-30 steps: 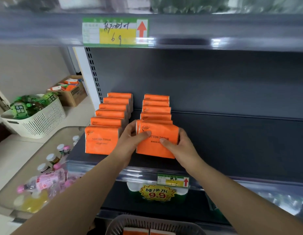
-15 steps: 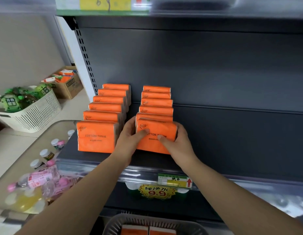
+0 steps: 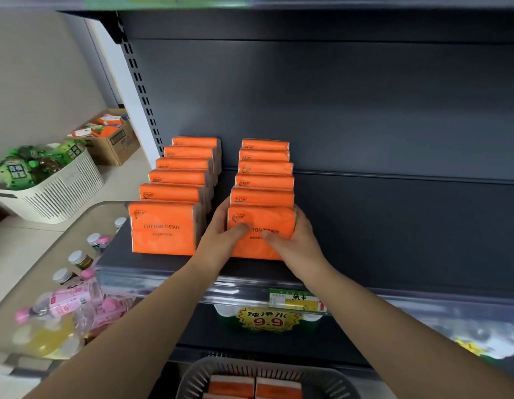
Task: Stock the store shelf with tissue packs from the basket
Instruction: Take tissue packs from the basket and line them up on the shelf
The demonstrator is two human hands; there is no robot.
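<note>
**Squaring the front pack of the second row**

At far left a white slatted basket [image 3: 51,194] of green packets sits on the floor, with a cardboard box [image 3: 111,145] behind it. On the dark metal shelf [image 3: 394,240] the left row of tissue packs [image 3: 178,180] stands upright in soft, glossy orange film, its front face reading "COTTON TISSUE". Just beside it, the left hand [image 3: 221,234] clasps the left edge of the front pack [image 3: 261,223] of the right row, thumb pressed flat on the face. The right hand [image 3: 296,240] grips the opposite edge the same way, fingers wrapped behind. The pack rests on the shelf, touching the one behind.

The placing step looks nearly done: next comes letting go without tipping the pliable pack, then reaching down to the grey mesh basket [image 3: 322,381] at the bottom, where more packs [image 3: 254,385] lie flat.
</note>
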